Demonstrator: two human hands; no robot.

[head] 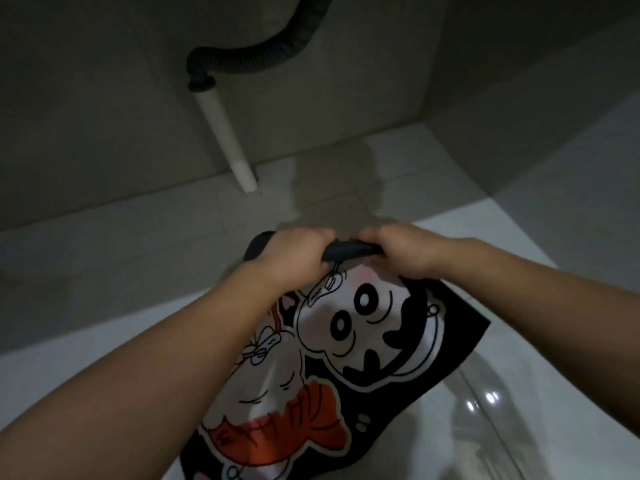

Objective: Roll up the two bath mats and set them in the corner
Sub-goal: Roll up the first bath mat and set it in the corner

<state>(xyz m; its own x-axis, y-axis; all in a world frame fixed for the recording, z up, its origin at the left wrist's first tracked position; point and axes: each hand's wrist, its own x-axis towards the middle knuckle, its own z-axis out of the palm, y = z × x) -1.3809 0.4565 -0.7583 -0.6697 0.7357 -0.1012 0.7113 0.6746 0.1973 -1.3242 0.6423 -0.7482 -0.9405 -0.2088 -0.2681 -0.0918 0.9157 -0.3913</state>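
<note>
A bath mat (pixel 349 344) with a black ground and white, pink and orange cartoon figures lies spread on the pale floor, running from the bottom of the view toward the wall. Its far edge is curled over into a short dark roll. My left hand (pixel 298 254) grips the left part of that roll, fingers wrapped over it. My right hand (pixel 401 252) grips the right part, close beside the left. Only this one mat is in view.
A white drain pipe (pixel 225 133) slants down the grey tiled wall to the floor, joined above to a dark corrugated hose (pixel 263 53). The wall corner lies at the upper right. A clear curved plastic object (pixel 491 410) sits at the lower right.
</note>
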